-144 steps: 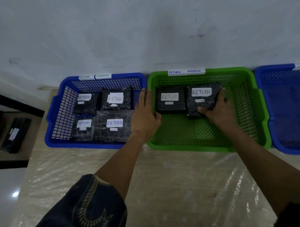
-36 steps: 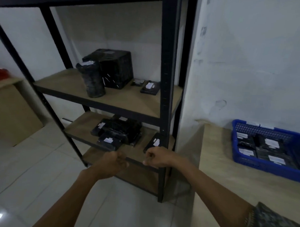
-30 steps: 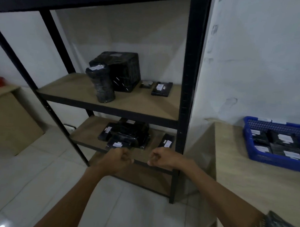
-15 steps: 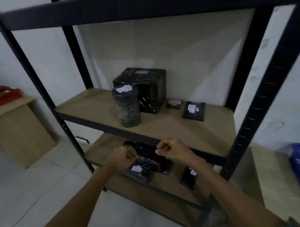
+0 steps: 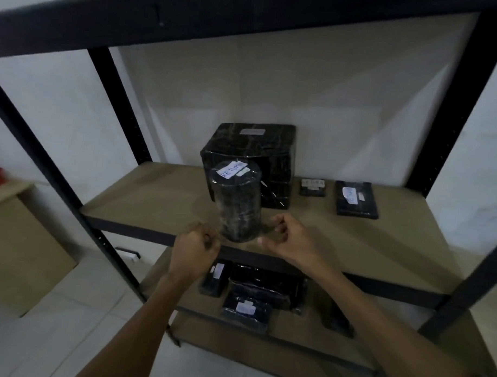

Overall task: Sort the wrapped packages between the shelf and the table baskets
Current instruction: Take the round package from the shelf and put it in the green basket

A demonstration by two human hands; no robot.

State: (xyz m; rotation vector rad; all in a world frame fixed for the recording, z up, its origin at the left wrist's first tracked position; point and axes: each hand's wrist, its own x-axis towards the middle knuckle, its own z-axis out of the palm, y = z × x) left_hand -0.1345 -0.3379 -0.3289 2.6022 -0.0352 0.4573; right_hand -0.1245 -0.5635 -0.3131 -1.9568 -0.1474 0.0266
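Shelf (image 5: 157, 190) carries a wrapped cylinder (image 5: 237, 205) between fisted, empty left hand (image 5: 196, 250) and right hand (image 5: 290, 240)

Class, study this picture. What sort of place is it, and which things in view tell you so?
Probably a small parcel storeroom or returns room. A black metal shelf rack with wooden boards holds black-wrapped packages: a labelled cylinder, a box, and flat packets lower down.
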